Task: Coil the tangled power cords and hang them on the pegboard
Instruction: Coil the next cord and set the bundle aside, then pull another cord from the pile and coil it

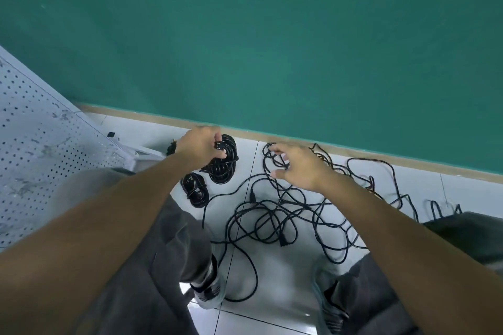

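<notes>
big coiled cord gripped by left hand, right hand spread loose over tangled cords on floor, 1 smaller coil laid nearby, pegboard leaned at left

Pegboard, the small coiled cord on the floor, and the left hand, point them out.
pegboard (40, 144), head view, on its perforated face.
small coiled cord (194, 190), head view, on its loops.
left hand (200, 145), head view, on its back.
</notes>
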The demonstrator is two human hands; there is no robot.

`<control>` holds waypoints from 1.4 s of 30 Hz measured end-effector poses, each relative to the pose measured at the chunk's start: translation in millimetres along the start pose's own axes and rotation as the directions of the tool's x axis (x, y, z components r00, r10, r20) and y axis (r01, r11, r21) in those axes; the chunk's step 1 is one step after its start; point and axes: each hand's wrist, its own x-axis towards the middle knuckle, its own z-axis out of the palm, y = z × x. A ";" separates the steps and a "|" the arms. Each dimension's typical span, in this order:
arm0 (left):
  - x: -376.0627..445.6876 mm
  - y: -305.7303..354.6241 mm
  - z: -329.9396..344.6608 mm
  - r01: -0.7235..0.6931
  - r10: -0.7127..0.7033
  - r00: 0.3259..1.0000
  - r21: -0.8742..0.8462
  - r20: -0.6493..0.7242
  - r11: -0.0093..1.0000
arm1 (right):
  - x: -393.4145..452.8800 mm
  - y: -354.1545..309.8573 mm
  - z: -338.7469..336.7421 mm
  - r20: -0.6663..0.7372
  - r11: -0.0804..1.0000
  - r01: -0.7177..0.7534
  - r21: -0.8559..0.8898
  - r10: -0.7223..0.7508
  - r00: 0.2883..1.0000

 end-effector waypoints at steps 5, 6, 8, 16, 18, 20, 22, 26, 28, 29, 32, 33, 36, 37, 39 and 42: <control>41.4 -23.8 42.2 0.062 -0.062 0.998 0.013 0.020 0.998 | 55.7 35.9 30.4 0.115 0.994 -0.037 -0.103 0.049 0.992; 49.9 -31.3 51.8 0.081 -0.081 0.996 0.002 0.025 0.997 | 66.2 42.9 36.0 0.129 0.993 -0.046 -0.112 0.060 0.990; 64.6 -44.0 69.7 0.107 -0.107 0.993 -0.005 0.046 0.994 | 86.1 58.3 45.2 0.145 0.989 -0.061 -0.137 0.081 0.986; 107.7 -102.5 137.7 0.223 -0.219 0.969 -0.019 0.110 0.975 | 137.4 124.2 90.7 0.248 0.982 -0.134 -0.135 0.164 0.955; 113.8 -115.0 151.1 0.263 -0.259 0.960 -0.023 0.106 0.964 | 147.4 133.9 103.6 0.270 0.982 -0.143 -0.126 0.173 0.947; 120.5 -126.4 161.3 0.290 -0.287 0.955 -0.040 0.076 0.956 | 155.6 141.3 114.2 0.283 0.982 -0.152 -0.113 0.178 0.942; 125.3 -134.7 167.3 0.320 -0.319 0.948 -0.073 0.023 0.945 | 161.1 146.7 122.9 0.298 0.985 -0.131 -0.108 0.158 0.941; 126.8 -145.3 171.1 0.383 -0.398 0.914 -0.153 -0.083 0.911 | 168.4 153.1 132.1 0.315 0.986 -0.128 -0.109 0.156 0.936; 127.0 -151.7 172.2 0.365 -0.394 0.907 -0.187 -0.149 0.912 | 170.3 152.2 135.1 0.313 0.986 -0.141 -0.086 0.161 0.936; 127.9 -153.2 171.8 0.355 -0.391 0.902 -0.201 -0.182 0.913 | 171.9 151.3 136.3 0.313 0.987 -0.143 -0.078 0.160 0.936; 133.6 -160.5 166.2 0.356 -0.414 0.874 -0.244 -0.254 0.902 | 178.2 148.6 141.6 0.309 0.988 -0.143 -0.058 0.154 0.939; 136.2 -164.1 162.6 0.367 -0.429 0.864 -0.252 -0.263 0.895 | 179.7 147.3 143.9 0.304 0.988 -0.144 -0.046 0.151 0.941; 143.2 -175.5 155.5 0.429 -0.479 0.854 -0.247 -0.203 0.869 | 184.2 143.1 147.6 0.297 0.991 -0.131 -0.037 0.136 0.945; 144.2 -177.8 155.4 0.450 -0.496 0.852 -0.252 -0.167 0.857 | 185.0 141.9 148.7 0.298 0.991 -0.123 -0.045 0.131 0.945; 144.7 -179.6 156.8 0.488 -0.534 0.837 -0.278 -0.120 0.827 | 186.7 140.3 151.6 0.301 0.992 -0.109 -0.057 0.121 0.946; 138.0 -175.5 163.7 0.500 -0.577 0.802 -0.357 -0.153 0.789 | 190.5 143.3 157.1 0.316 0.993 -0.104 -0.060 0.117 0.941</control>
